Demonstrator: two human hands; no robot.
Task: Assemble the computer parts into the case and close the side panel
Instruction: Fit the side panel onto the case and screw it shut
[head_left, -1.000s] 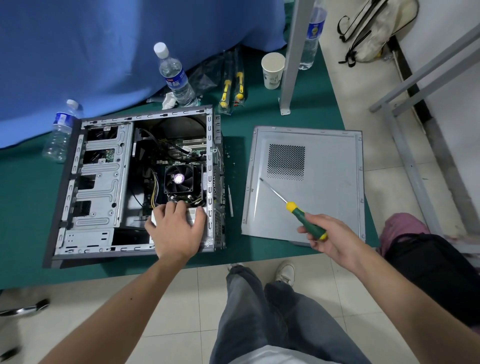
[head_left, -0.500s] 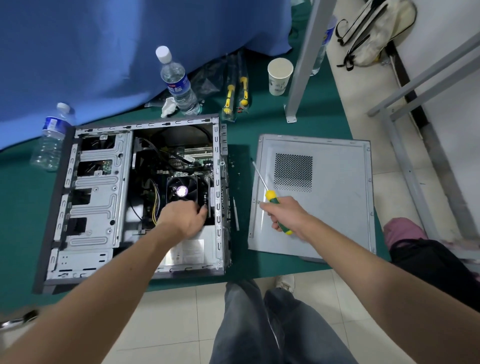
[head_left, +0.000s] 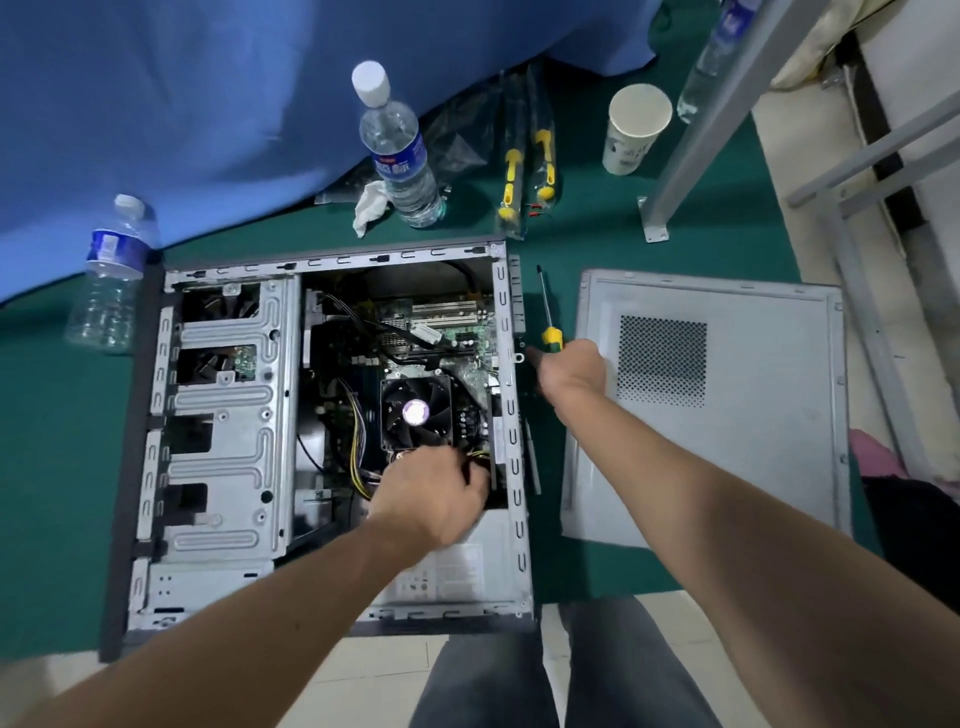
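The open computer case (head_left: 223, 395) lies on its side on a green mat, with its motherboard and CPU fan (head_left: 415, 413) exposed. My left hand (head_left: 431, 493) reaches inside just below the fan. Its fingers curl down among the yellow and black cables, and what they touch is hidden. My right hand (head_left: 569, 371) grips the green-and-yellow handle of a screwdriver (head_left: 545, 306) beside the case's right edge, shaft pointing away from me. The grey side panel (head_left: 753, 457) lies flat to the right of the case, vent grille up.
Two water bottles (head_left: 397, 150) (head_left: 111, 275), a paper cup (head_left: 634, 130), bagged yellow-handled tools (head_left: 524, 166) and a crumpled tissue (head_left: 369, 205) stand beyond the case. A grey metal post (head_left: 691, 156) rises at the back right. A thin metal strip (head_left: 532, 457) lies between case and panel.
My left hand moved from the power supply up to the cables below the fan. My right hand carried the screwdriver left, from over the side panel to the case's right edge.
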